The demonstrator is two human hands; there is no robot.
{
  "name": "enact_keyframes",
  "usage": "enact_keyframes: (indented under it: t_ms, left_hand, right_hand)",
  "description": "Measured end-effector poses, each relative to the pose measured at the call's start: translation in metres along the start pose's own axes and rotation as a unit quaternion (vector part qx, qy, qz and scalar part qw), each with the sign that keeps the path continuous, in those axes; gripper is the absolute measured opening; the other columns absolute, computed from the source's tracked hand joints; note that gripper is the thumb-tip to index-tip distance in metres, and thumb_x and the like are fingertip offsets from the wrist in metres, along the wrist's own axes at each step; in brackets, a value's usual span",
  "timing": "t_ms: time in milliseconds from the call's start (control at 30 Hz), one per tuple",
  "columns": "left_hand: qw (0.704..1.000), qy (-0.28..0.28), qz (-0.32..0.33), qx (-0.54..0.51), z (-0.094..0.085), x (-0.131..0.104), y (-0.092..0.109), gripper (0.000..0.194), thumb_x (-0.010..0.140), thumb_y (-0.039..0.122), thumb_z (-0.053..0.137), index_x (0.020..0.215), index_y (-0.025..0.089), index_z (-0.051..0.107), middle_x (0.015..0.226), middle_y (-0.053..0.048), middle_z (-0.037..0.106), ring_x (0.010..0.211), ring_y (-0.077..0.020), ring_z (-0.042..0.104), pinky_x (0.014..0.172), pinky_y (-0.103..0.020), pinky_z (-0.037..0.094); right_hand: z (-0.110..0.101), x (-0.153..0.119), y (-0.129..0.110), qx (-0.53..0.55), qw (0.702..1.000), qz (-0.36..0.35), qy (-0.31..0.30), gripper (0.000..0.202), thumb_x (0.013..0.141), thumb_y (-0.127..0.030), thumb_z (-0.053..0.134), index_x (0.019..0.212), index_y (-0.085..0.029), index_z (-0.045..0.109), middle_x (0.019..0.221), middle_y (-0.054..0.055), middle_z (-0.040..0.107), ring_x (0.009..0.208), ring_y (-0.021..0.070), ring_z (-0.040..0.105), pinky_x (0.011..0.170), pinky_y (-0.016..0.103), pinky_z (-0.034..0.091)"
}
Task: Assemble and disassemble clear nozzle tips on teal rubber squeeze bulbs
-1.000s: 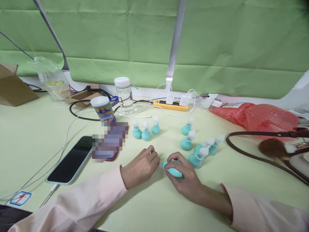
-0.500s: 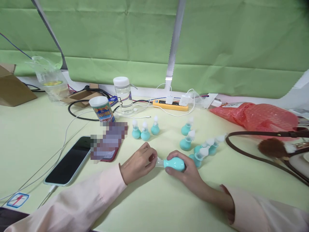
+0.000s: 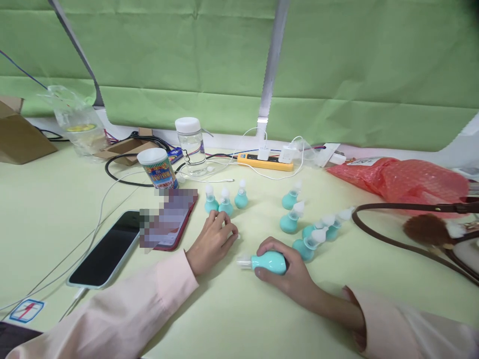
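Observation:
My right hand is wrapped round the teal bulb of a nasal aspirator, which lies sideways with its clear tube pointing left. The end of that tube is bare. To its upper left, my left hand is closed, pinching a small translucent tip that shows only in part past the fingers. Just beyond the left hand stand three smaller teal bulbs with whitish tips. Several more tipped teal bulbs stand or lean beyond and beside my right hand.
Two phones lie at the left, one black-screened and one in a red case. Behind are a paper cup, a clear bottle and a yellow power strip. At the right are a red bubble-wrap bag and a brown strap.
My left hand has moved up and left, away from the aspirator's tube, with the tip pulled off in its fingers. My right hand keeps its hold on the bulb, slightly lower.

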State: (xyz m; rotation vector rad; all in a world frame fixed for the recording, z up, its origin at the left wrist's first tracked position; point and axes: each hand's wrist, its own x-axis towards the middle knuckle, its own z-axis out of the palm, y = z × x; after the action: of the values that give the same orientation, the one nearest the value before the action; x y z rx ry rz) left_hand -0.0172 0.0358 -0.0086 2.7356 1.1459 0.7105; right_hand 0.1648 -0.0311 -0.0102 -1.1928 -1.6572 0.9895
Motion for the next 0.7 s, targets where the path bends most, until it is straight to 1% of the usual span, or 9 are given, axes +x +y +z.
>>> enact_keyframes:
  t_ms: [100,167,267,333,400,500,567,633,700]
  left_hand:
    - [1.000,-0.013,0.002,-0.002,0.002,0.000,-0.001,0.022,0.083,0.017,0.036,0.081,0.014,0.058,0.085,-0.009,0.047,0.082,-0.0200,0.038,0.071,-0.035,0.041]
    - [1.000,-0.015,0.005,-0.016,0.000,0.000,0.000,0.023,0.084,0.015,0.034,0.085,0.014,0.058,0.087,-0.009,0.047,0.083,-0.0198,0.038,0.071,-0.035,0.040]
    - [0.998,0.011,0.021,-0.053,-0.007,-0.002,0.004,0.024,0.084,0.015,0.033,0.096,0.014,0.054,0.092,-0.009,0.048,0.086,-0.0198,0.038,0.075,-0.036,0.039]
    - [0.996,0.023,0.045,-0.076,-0.012,-0.004,0.010,0.023,0.084,0.020,0.034,0.098,0.013,0.052,0.091,-0.009,0.049,0.086,-0.0201,0.038,0.077,-0.037,0.037]
    - [0.994,0.005,0.076,-0.083,-0.014,-0.007,0.018,0.025,0.084,0.029,0.036,0.095,0.014,0.052,0.091,-0.010,0.049,0.083,-0.0207,0.038,0.074,-0.038,0.037]
    - [0.994,-0.043,0.094,-0.039,-0.011,-0.010,0.028,0.034,0.081,0.044,0.037,0.088,0.014,0.052,0.094,-0.011,0.049,0.083,-0.0224,0.037,0.070,-0.038,0.037]
    - [0.992,-0.066,0.103,-0.036,-0.010,-0.011,0.031,0.038,0.081,0.048,0.033,0.081,0.014,0.051,0.089,-0.011,0.051,0.081,-0.0219,0.036,0.067,-0.037,0.037]
    - [0.985,-0.090,0.116,-0.092,-0.010,-0.011,0.032,0.040,0.085,0.045,0.024,0.075,0.014,0.048,0.078,-0.008,0.050,0.075,-0.0192,0.036,0.065,-0.034,0.037]
    - [0.970,-0.113,0.122,-0.176,-0.013,-0.011,0.032,0.040,0.087,0.040,0.017,0.070,0.015,0.044,0.068,-0.004,0.046,0.070,-0.0164,0.036,0.063,-0.030,0.036]
  right_hand:
    - [0.000,-0.001,0.001,0.001,1.000,0.011,-0.006,0.015,0.063,-0.016,0.059,0.074,-0.019,0.049,0.075,0.000,0.051,0.069,0.0137,0.049,0.056,0.023,0.041]
    - [0.000,-0.001,0.002,0.002,1.000,0.018,-0.005,0.015,0.064,-0.017,0.059,0.075,-0.019,0.048,0.074,0.000,0.051,0.068,0.0133,0.049,0.054,0.022,0.041]
    - [0.001,-0.001,0.003,0.009,0.999,0.036,0.002,0.013,0.067,-0.021,0.057,0.076,-0.019,0.047,0.070,-0.001,0.050,0.061,0.0112,0.047,0.049,0.021,0.040]
    - [0.002,-0.002,0.002,0.031,0.998,0.053,0.002,0.014,0.070,-0.024,0.056,0.077,-0.019,0.046,0.068,-0.002,0.049,0.056,0.0097,0.046,0.048,0.021,0.040]
    - [0.003,-0.004,0.002,0.063,0.996,0.069,-0.004,0.015,0.071,-0.028,0.056,0.079,-0.019,0.045,0.067,-0.002,0.048,0.052,0.0089,0.046,0.046,0.021,0.041]
    - [0.004,-0.006,0.000,0.101,0.991,0.081,-0.011,0.017,0.072,-0.030,0.056,0.080,-0.019,0.046,0.066,-0.002,0.050,0.049,0.0085,0.048,0.045,0.022,0.042]
    - [0.003,-0.008,-0.002,0.129,0.988,0.086,-0.026,0.017,0.071,-0.030,0.058,0.079,-0.018,0.047,0.062,-0.003,0.050,0.046,0.0077,0.048,0.042,0.021,0.041]
    - [0.002,-0.007,-0.004,0.168,0.980,0.095,-0.056,0.018,0.070,-0.030,0.059,0.078,-0.018,0.047,0.055,-0.005,0.048,0.042,0.0071,0.046,0.039,0.020,0.040]
    - [-0.001,-0.005,-0.005,0.206,0.969,0.102,-0.091,0.018,0.069,-0.029,0.060,0.076,-0.017,0.048,0.052,-0.005,0.048,0.041,0.0068,0.046,0.038,0.020,0.040]
